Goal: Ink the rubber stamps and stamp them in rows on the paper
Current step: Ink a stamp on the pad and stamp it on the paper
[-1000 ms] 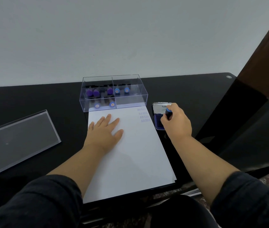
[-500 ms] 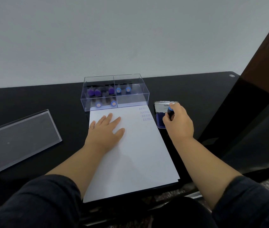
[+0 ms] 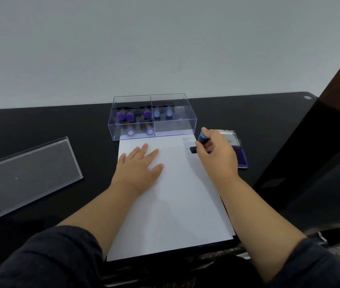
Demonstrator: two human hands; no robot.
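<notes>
The right hand (image 3: pixel 217 154) grips a stamp (image 3: pixel 200 142) with a blue top, its fingers curled around the black body, and holds it tilted over the far right corner of the paper (image 3: pixel 171 200), where a short column of faint blue prints (image 3: pixel 187 142) sits. Whether the stamp's base touches the sheet cannot be told. Just right of that hand lies the open ink pad (image 3: pixel 240 156), its purple pad showing. The left hand (image 3: pixel 140 165) rests flat on the paper, fingers straight and spread. Beyond the sheet stands a clear box (image 3: pixel 152 117) with more purple and blue stamps inside. A clear lid (image 3: pixel 23 173) lies far left on the black table (image 3: pixel 248 113).
</notes>
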